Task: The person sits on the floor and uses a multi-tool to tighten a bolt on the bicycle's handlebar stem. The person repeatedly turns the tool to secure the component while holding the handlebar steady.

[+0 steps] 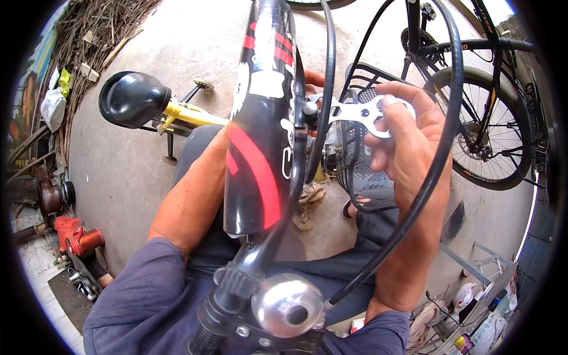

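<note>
My right hand [408, 133] pinches a flat silver multi-hole bicycle spanner [365, 112] between thumb and fingers. The spanner's far end reaches a bolt [310, 109] beside a black padded cover [260, 118] with red and white markings. My left arm passes behind that cover. Only a few curled fingers of my left hand [313, 80] show past its right side, near the spanner's end; what they grip is hidden. Black cables [452, 106] loop around my right forearm. Closest to me are a silver bell [290, 305] and a black handlebar grip [204, 337].
A yellow bicycle frame [192, 112] with a black saddle [133, 99] extends left. Below my right hand is a black basket [370, 177]. Another bicycle [485, 127] stands at the right. Red machinery [77, 235] lies at left, a metal rack [479, 272] at lower right, sticks [100, 29] at upper left.
</note>
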Tool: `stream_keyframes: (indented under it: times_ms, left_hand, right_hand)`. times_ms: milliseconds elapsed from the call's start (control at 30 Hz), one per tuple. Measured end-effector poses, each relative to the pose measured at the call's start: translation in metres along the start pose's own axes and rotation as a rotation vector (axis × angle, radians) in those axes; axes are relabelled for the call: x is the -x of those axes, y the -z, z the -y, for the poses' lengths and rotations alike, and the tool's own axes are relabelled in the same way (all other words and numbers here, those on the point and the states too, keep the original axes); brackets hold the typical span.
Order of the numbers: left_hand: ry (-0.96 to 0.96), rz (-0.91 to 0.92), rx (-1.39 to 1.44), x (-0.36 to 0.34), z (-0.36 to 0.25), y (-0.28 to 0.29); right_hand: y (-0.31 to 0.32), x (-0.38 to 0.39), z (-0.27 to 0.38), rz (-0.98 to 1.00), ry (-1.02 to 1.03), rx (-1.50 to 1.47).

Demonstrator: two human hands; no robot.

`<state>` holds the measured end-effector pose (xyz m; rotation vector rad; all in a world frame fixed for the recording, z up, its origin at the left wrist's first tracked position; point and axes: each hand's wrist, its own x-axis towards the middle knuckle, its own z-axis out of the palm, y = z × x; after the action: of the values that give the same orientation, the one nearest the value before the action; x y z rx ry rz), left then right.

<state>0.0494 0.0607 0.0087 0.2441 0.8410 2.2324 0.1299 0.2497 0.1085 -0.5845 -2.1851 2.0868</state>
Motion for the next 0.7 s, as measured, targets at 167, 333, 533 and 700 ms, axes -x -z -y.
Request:
stream_keyframes:
  times_ms: [167,333,533,700]
  left_hand:
    - [-0.076,-0.088,-0.234,0.006,-0.004,-0.014]
    - [-0.091,0.025,-0.161,-0.001,0.0,-0.002]
    - [-0.078,-0.017,-0.089,0.002,0.003,-0.008]
    - [-0.126,-0.135,-0.259,0.007,0.002,-0.023]
  right_hand:
    - [0.0,0.011,-0.002,0.025,0.073,-0.047]
    - [-0.016,0.036,-0.008,0.004,0.085,-0.045]
    - [-0.022,0.051,-0.017,-0.006,0.064,-0.097]
    - [-0.022,0.055,-0.03,-0.012,0.101,-0.105]
